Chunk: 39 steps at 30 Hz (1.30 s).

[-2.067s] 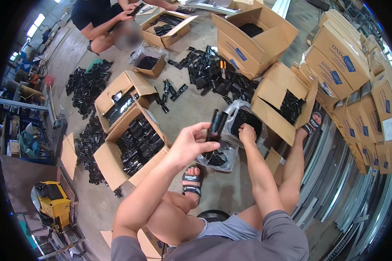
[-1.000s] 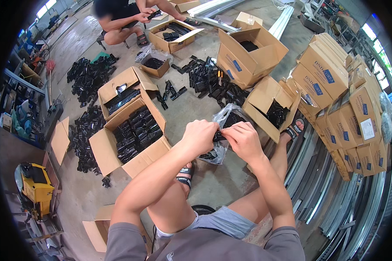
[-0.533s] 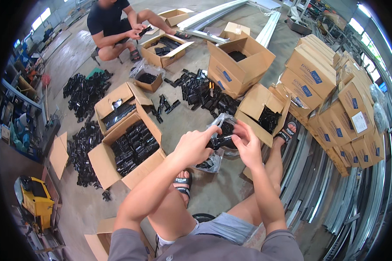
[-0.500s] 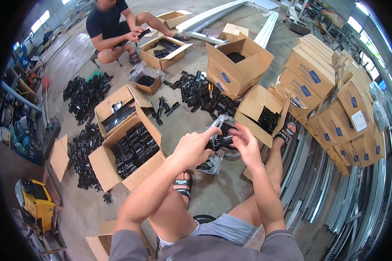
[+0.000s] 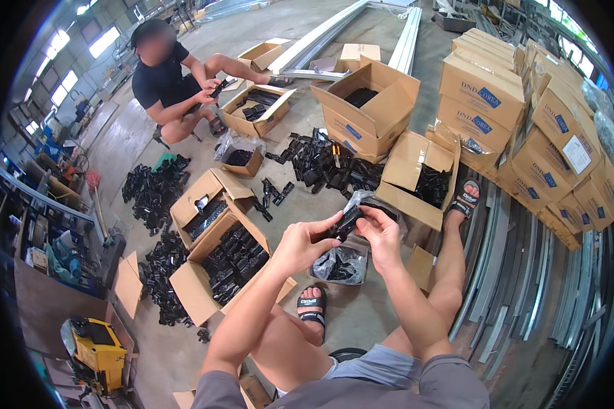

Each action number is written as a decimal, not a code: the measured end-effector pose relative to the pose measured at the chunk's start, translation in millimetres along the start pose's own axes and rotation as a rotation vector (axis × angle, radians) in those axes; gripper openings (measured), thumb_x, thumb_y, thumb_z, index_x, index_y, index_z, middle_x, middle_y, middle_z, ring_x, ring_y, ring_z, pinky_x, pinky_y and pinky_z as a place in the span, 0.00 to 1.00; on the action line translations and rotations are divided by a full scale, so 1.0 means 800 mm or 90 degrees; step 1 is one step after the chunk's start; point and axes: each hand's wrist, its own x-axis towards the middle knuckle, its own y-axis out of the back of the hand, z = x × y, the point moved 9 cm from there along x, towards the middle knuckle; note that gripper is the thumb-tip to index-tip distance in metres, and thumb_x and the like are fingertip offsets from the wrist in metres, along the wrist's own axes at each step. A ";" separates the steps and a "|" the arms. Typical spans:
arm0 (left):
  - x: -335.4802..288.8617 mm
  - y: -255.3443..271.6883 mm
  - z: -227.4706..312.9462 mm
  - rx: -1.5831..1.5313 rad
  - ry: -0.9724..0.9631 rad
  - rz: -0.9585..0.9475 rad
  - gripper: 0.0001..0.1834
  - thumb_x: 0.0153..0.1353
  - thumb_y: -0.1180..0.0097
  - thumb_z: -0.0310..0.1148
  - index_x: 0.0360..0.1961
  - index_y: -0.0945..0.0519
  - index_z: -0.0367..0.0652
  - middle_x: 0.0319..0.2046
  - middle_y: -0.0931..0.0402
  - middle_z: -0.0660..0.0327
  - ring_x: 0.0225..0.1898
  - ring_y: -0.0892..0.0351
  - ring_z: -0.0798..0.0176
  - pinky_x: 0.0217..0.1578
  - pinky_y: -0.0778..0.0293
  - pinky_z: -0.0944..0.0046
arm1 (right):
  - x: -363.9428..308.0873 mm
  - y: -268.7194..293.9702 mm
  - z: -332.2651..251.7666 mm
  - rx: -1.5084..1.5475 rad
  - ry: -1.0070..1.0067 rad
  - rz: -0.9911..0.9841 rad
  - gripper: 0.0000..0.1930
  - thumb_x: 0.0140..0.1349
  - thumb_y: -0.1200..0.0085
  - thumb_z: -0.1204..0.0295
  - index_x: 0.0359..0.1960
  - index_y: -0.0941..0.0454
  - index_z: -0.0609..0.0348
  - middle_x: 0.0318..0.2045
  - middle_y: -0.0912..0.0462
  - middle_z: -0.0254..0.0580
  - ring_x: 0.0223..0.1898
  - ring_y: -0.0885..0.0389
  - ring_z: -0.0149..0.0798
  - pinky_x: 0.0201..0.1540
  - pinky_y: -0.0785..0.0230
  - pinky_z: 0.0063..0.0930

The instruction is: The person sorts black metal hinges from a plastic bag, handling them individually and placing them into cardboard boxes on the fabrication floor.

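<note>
Black part (image 5: 344, 223) above clear bag (image 5: 340, 264)

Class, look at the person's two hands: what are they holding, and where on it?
Both hands, left hand and right hand, hold one small black part, fingers at opposite ends.

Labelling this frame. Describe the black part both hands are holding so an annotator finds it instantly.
Start from the open cardboard box of black parts beside the person's right foot. Just in front of it, mid-frame, the left hand and right hand meet, above a clear plastic bag of similar parts. The black part is the small elongated piece pinched between their fingertips, the only one lifted off the floor here.
</note>
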 end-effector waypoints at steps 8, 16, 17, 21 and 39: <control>0.012 -0.015 -0.001 -0.019 0.021 -0.041 0.32 0.61 0.37 0.20 0.67 0.27 0.49 0.40 0.19 0.74 0.40 0.31 0.81 0.43 0.27 0.74 | 0.001 0.020 0.017 0.101 -0.021 -0.002 0.16 0.66 0.39 0.74 0.54 0.23 0.64 0.45 0.16 0.39 0.43 0.17 0.29 0.48 0.23 0.26; 0.015 -0.016 0.014 0.005 0.006 -0.011 0.33 0.58 0.35 0.23 0.66 0.26 0.53 0.37 0.15 0.66 0.36 0.31 0.81 0.41 0.26 0.71 | 0.002 0.027 0.009 0.100 0.003 -0.005 0.16 0.66 0.40 0.73 0.54 0.23 0.63 0.46 0.16 0.38 0.45 0.18 0.29 0.49 0.23 0.25; 0.015 -0.016 0.014 0.012 0.003 -0.016 0.34 0.58 0.35 0.21 0.67 0.26 0.51 0.39 0.16 0.68 0.39 0.30 0.81 0.43 0.26 0.72 | 0.002 0.026 0.008 0.100 0.004 -0.003 0.16 0.66 0.40 0.73 0.54 0.23 0.63 0.46 0.16 0.38 0.45 0.18 0.29 0.49 0.23 0.25; 0.013 -0.010 0.022 -0.030 -0.024 0.038 0.32 0.57 0.33 0.24 0.64 0.24 0.53 0.36 0.14 0.63 0.35 0.29 0.81 0.40 0.25 0.70 | 0.002 0.024 0.003 0.089 0.006 0.006 0.16 0.66 0.39 0.73 0.55 0.23 0.62 0.46 0.16 0.38 0.46 0.18 0.29 0.49 0.24 0.26; 0.015 -0.021 0.003 -0.049 -0.011 -0.006 0.32 0.58 0.35 0.18 0.65 0.25 0.45 0.45 0.17 0.69 0.42 0.28 0.80 0.45 0.25 0.72 | 0.003 0.016 0.008 0.095 0.022 0.036 0.16 0.67 0.40 0.74 0.54 0.24 0.64 0.45 0.16 0.39 0.45 0.18 0.29 0.50 0.24 0.25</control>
